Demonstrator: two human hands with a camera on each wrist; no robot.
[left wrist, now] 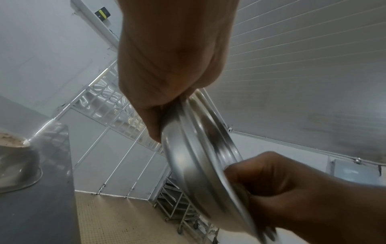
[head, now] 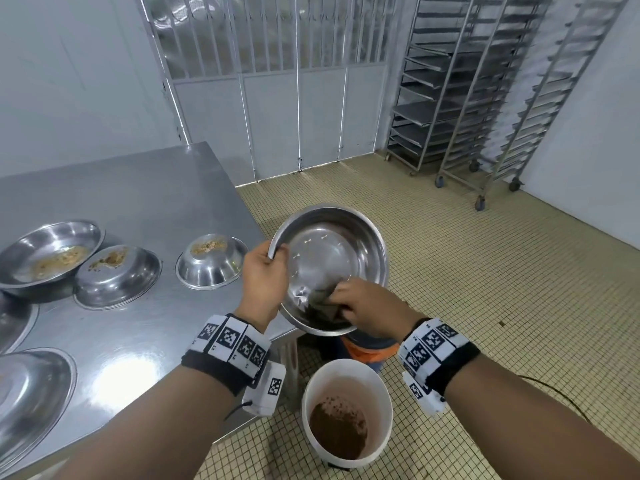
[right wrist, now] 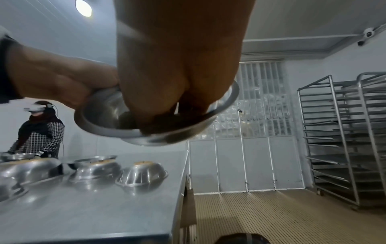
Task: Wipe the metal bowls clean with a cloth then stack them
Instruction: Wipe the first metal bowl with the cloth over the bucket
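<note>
Inside bowl (head: pixel 332 251), cloth (head: pixel 323 303) under fingers (head: pixel 341 292)

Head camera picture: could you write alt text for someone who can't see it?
A person's left hand grips the rim of a tilted metal bowl while the right hand presses a dark cloth inside it, above a white bucket on the tiled floor. To the left, more metal bowls, some soiled, sit on a steel table; tray racks stand behind.

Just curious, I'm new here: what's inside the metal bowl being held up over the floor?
Inside the bowl is a dark cloth, pressed against the lower wall by the right hand. The rest of the inside shows bare and shiny. The metal under the cloth and fingers is hidden.
</note>
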